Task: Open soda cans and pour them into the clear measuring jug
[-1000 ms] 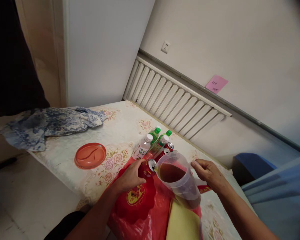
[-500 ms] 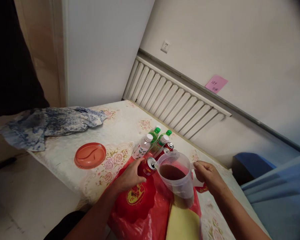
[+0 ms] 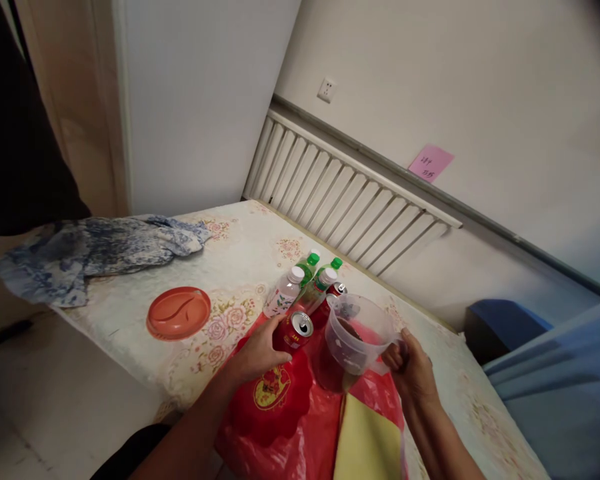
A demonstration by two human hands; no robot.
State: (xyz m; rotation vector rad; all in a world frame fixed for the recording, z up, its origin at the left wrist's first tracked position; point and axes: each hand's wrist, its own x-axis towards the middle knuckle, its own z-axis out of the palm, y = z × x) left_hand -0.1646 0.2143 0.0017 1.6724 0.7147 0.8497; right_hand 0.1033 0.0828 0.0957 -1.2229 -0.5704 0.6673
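My left hand (image 3: 258, 352) is closed around an opened red drink can (image 3: 289, 335), which stands upright over a red scalloped tray (image 3: 295, 403) with a gold emblem. My right hand (image 3: 413, 370) grips the handle of a translucent plastic jug (image 3: 363, 343). Dark liquid lies inside, and the jug leans so that the liquid sits toward its left side. A small gap separates the jug from the can. Just behind the can stand a white-capped bottle (image 3: 283, 298) and other capped bottles (image 3: 310, 267). More red cans (image 3: 323, 311) are partly hidden by the jug.
Under the tray spreads a red plastic sheet (image 3: 307, 457), with a folded yellow cloth (image 3: 367, 443) near me. An orange plate (image 3: 179, 313) and blue-white fabric (image 3: 135, 247) lie on the flowered tablecloth (image 3: 245, 260). A radiator (image 3: 335, 187) lines the wall behind.
The jug has gone from nearly upright to tilted, its liquid shifting leftward, and my right hand has turned and lowered with it. My left hand keeps its hold on the can.
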